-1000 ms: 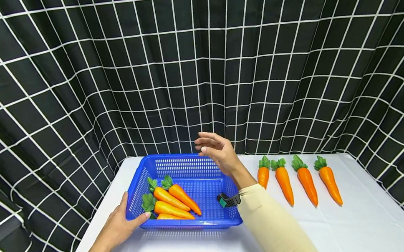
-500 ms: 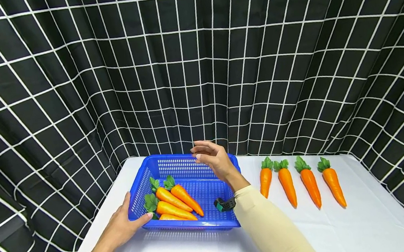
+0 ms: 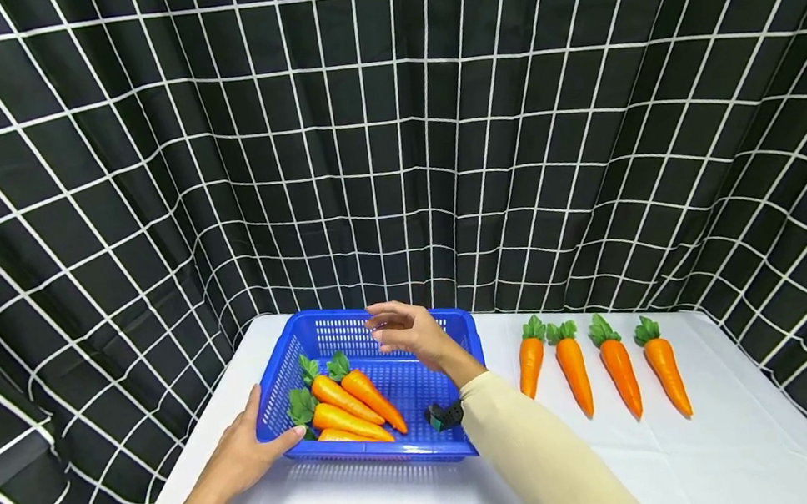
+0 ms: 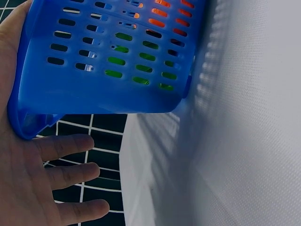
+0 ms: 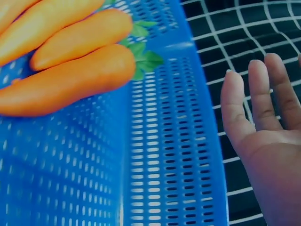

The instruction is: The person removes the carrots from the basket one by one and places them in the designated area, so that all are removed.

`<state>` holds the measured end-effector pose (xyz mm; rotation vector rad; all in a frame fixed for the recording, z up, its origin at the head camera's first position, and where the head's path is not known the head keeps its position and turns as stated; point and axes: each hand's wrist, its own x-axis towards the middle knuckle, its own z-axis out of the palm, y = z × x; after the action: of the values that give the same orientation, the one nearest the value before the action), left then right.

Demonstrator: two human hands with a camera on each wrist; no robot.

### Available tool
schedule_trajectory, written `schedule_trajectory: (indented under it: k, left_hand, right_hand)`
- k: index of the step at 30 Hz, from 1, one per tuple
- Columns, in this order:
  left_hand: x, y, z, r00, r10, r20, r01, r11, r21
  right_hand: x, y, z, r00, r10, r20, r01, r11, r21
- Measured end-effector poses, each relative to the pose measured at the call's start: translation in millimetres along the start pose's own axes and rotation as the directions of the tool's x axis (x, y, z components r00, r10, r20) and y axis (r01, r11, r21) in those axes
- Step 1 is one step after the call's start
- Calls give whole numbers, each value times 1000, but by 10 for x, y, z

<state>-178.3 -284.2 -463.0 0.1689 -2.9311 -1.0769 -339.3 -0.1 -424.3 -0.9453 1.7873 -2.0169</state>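
Note:
A blue perforated plastic basket (image 3: 428,451) holds several orange carrots (image 3: 365,397) with green leafy tops, grouped on its left side. My left hand (image 3: 236,462) rests against the basket's front left corner, its thumb at the front rim. In the left wrist view, three fingers (image 4: 70,176) stretch out straight beyond the basket wall. Over the back right part of the basket hovers my right hand (image 3: 414,336), fingers loosely bent and nothing in them. The right wrist view shows that hand beyond the basket's rim, apart from the carrots inside.
To the right of the basket, several more carrots (image 3: 618,368) lie in a row on the white tablecloth (image 3: 740,404), leafy ends toward the back. A black curtain with a white grid (image 3: 387,119) surrounds the table at the back and sides.
My right hand has moved left and lower over the basket, away from the carrots on the cloth. The left hand keeps its place at the basket's corner. The head view has shifted slightly.

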Motion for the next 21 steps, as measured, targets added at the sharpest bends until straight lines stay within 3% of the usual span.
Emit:
schedule_trajectory:
  k: [5, 10, 21]
  left_hand:
    - [-5, -3, 12, 1000, -10, 6, 10, 1000, 2]
    - [10, -7, 23, 1000, -17, 6, 17, 1000, 8]
    - [27, -23, 14, 1000, -6, -6, 6, 1000, 4]
  right_hand:
    - [15, 112, 76, 990, 119, 73, -111, 988, -103]
    - [8, 183, 159, 960, 240, 142, -214, 961, -177]
    - [19, 270, 211, 901, 376, 217, -317, 912, -262]
